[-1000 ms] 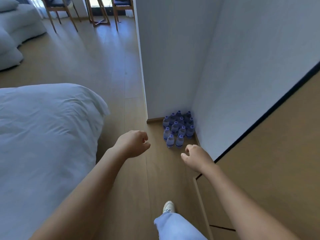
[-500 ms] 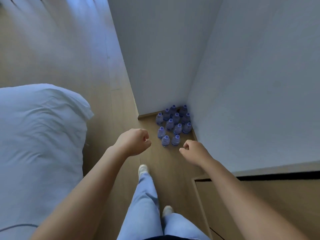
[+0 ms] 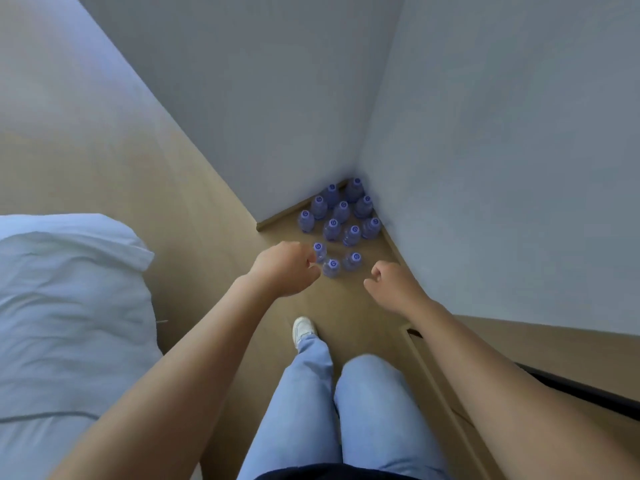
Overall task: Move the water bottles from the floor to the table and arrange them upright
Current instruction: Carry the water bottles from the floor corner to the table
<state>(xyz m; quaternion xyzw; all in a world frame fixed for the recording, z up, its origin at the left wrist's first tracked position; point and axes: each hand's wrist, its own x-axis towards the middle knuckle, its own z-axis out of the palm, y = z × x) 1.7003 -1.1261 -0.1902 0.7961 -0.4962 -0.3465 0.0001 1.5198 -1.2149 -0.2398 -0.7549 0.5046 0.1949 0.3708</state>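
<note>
Water bottles (image 3: 341,220) upright on wood floor (image 3: 104,161) in wall corner, bed (image 3: 69,306) left, both grips clenched, empty

Both bare arms reach forward and down. The left hand (image 3: 284,268) is a loose fist, knuckles up, holding nothing. The right hand (image 3: 393,285) is likewise curled and empty, slightly lower and apart.
</note>
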